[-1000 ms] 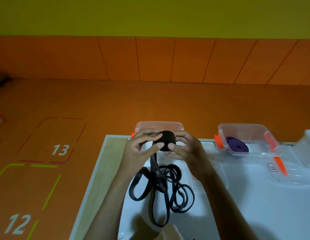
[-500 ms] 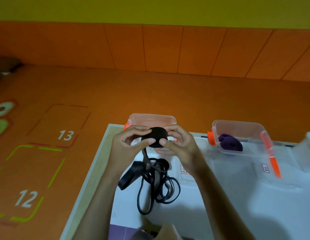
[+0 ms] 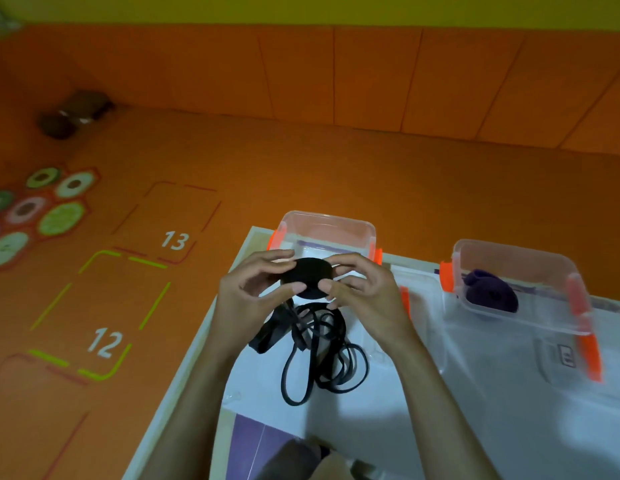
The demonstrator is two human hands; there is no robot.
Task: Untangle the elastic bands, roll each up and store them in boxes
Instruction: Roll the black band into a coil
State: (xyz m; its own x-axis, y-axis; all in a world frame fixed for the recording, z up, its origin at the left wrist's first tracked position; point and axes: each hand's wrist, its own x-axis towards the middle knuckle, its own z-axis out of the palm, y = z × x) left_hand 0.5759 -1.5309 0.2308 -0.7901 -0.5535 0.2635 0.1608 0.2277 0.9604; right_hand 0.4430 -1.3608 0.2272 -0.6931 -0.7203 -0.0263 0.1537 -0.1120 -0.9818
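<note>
A black elastic band roll is held above the white table between both hands. My left hand pinches its left side, thumb against the front. My right hand pinches the right side with curled fingers. The loose tail of the black band hangs down into a tangle of loops on the table. Behind the hands stands a clear box with orange clips, nothing visible inside. A second clear box to the right holds a rolled purple band.
The white table ends at a left edge beside an orange floor with numbered squares 12 and 13. Clear lids lie in front of the boxes. A purple sheet sits at the near edge. A dark object lies far left by the wall.
The view has swung left and down. Both hands keep the black roll between them, and the loose loops have shifted slightly on the table as the roll turns.
</note>
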